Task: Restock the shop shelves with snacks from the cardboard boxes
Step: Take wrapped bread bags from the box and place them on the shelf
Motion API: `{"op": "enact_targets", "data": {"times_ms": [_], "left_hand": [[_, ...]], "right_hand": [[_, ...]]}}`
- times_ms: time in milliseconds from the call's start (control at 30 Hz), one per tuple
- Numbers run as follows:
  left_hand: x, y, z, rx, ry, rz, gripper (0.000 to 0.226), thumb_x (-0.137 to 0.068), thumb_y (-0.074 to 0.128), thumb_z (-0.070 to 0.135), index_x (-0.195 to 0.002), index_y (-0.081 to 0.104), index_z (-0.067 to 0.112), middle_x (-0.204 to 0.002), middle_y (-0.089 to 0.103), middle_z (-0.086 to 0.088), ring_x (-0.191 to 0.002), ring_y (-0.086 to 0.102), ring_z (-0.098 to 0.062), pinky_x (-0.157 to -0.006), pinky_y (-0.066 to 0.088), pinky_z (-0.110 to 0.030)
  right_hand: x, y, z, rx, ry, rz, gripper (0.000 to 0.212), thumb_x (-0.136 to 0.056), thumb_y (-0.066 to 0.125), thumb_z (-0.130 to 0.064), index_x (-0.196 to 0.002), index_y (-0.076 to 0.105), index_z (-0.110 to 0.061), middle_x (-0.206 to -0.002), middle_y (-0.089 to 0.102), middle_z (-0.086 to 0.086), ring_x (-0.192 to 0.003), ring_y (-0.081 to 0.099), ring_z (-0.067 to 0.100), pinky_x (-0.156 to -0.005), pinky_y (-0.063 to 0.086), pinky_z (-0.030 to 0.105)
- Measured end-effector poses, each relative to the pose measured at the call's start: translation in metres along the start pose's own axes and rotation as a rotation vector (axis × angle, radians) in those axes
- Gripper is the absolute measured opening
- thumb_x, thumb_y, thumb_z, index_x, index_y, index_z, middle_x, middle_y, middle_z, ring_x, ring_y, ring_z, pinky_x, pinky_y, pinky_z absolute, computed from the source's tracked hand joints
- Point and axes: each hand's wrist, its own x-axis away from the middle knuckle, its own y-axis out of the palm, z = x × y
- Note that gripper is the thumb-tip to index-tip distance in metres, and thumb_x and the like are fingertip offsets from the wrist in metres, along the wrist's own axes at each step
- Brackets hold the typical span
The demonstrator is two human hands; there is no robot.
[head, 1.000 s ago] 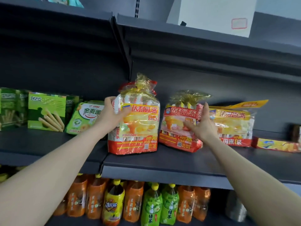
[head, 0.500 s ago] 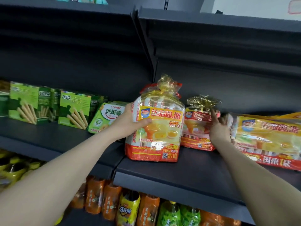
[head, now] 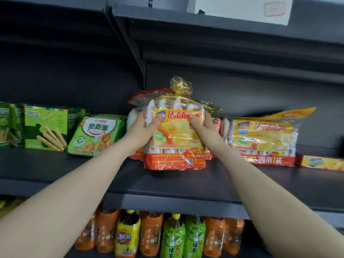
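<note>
Dark shop shelf (head: 167, 185) carries the snack bag (head: 176, 138), which the left hand (head: 141, 131) and right hand (head: 204, 131) both grip by its sides, likely to stand it straight.

The front bag (head: 176, 138) hides most of a second bag (head: 136, 156) and most fingers of the left hand (head: 141, 131) and right hand (head: 203, 127) round its sides. The bottles (head: 173, 237) run off the bottom edge, a yellow packet (head: 322, 162) off the right.
</note>
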Motion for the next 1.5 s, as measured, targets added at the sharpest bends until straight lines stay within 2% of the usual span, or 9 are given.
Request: {"op": "enact_targets", "data": {"times_ms": [100, 200, 333, 400, 533, 633, 833, 1267, 1500], "left_hand": [[-0.001, 0.013, -0.002, -0.296, 0.088, -0.014, 0.056, -0.098, 0.037, 0.058, -0.140, 0.044, 0.021, -0.137, 0.053, 0.008, -0.125, 0.050, -0.016, -0.106, 0.038, -0.033], [0.003, 0.007, -0.011, -0.637, 0.230, 0.012, 0.052, -0.102, 0.040, 0.045, -0.147, 0.041, 0.020, -0.146, 0.046, -0.007, -0.135, 0.041, -0.026, -0.110, 0.034, -0.039], [0.003, -0.001, -0.036, -0.898, 0.288, -0.018, 0.068, -0.094, 0.059, 0.040, -0.152, 0.031, 0.017, -0.154, 0.030, -0.007, -0.142, 0.025, -0.028, -0.115, 0.029, -0.044], [0.003, -0.002, -0.044, -1.000, 0.248, -0.032, 0.077, -0.092, 0.062, 0.040, -0.154, 0.022, 0.018, -0.159, 0.018, -0.010, -0.147, 0.014, -0.031, -0.118, 0.024, -0.047], [0.000, -0.002, -0.056, -1.024, 0.149, -0.087, 0.090, -0.089, 0.066, 0.041, -0.157, 0.009, 0.024, -0.164, -0.001, -0.007, -0.150, -0.001, -0.031, -0.119, 0.021, -0.053], [-0.002, 0.001, -0.061, -1.051, 0.153, -0.067, 0.092, -0.089, 0.067, 0.039, -0.157, 0.007, 0.024, -0.164, -0.003, -0.007, -0.150, -0.002, -0.031, -0.118, 0.022, -0.054], [-0.002, 0.008, -0.068, -1.141, 0.202, 0.014, 0.086, -0.088, 0.069, 0.037, -0.155, 0.016, 0.023, -0.162, 0.003, -0.012, -0.149, 0.004, -0.036, -0.117, 0.026, -0.052], [0.001, 0.010, -0.070, -1.053, 0.141, -0.025, 0.085, -0.090, 0.068, 0.029, -0.155, 0.014, 0.026, -0.163, -0.010, -0.003, -0.150, -0.010, -0.028, -0.119, 0.024, -0.049], [0.016, 0.003, -0.050, -1.033, 0.189, -0.056, 0.062, -0.090, 0.067, 0.030, -0.144, 0.037, 0.026, -0.157, 0.021, -0.006, -0.144, 0.022, -0.027, -0.110, 0.038, -0.044]], "right_hand": [[0.000, -0.025, 0.011, -0.046, 0.010, 0.154, 0.049, -0.095, 0.059, -0.048, -0.135, 0.040, -0.026, -0.117, 0.058, -0.010, -0.090, 0.061, -0.017, -0.076, 0.053, 0.011], [-0.001, -0.060, 0.028, -0.108, 0.046, 0.296, 0.065, -0.090, 0.061, -0.058, -0.143, 0.037, -0.030, -0.127, 0.061, -0.001, -0.104, 0.067, 0.016, -0.089, 0.058, 0.046], [-0.003, -0.081, 0.043, -0.103, 0.112, 0.461, 0.065, -0.097, 0.055, -0.051, -0.151, 0.029, -0.025, -0.128, 0.057, 0.001, -0.096, 0.066, 0.017, -0.075, 0.058, 0.039], [-0.008, -0.077, 0.049, -0.027, 0.133, 0.464, 0.069, -0.096, 0.053, -0.054, -0.153, 0.024, -0.027, -0.141, 0.051, 0.004, -0.113, 0.062, 0.025, -0.089, 0.055, 0.045], [-0.020, -0.049, 0.062, 0.189, 0.073, 0.403, 0.065, -0.100, 0.048, -0.049, -0.154, 0.017, -0.032, -0.155, 0.036, 0.006, -0.129, 0.051, 0.029, -0.102, 0.048, 0.047], [-0.022, -0.034, 0.067, 0.595, -0.101, 0.464, 0.058, -0.104, 0.043, -0.040, -0.154, 0.016, -0.033, -0.158, 0.018, 0.017, -0.141, 0.034, 0.038, -0.105, 0.042, 0.051], [-0.020, -0.031, 0.084, 1.146, -0.258, 0.373, 0.074, -0.094, 0.031, -0.072, -0.156, 0.013, -0.037, -0.163, 0.004, 0.018, -0.151, 0.002, 0.040, -0.114, 0.022, 0.061], [-0.037, -0.027, 0.090, 1.286, -0.176, 0.256, 0.079, -0.098, 0.032, -0.060, -0.159, 0.000, -0.020, -0.161, -0.001, 0.026, -0.148, -0.002, 0.049, -0.119, 0.005, 0.058], [-0.016, -0.029, 0.066, 1.368, -0.225, 0.254, 0.072, -0.099, 0.035, -0.055, -0.157, 0.013, -0.019, -0.162, 0.010, 0.022, -0.149, 0.007, 0.046, -0.120, 0.016, 0.059]]}}
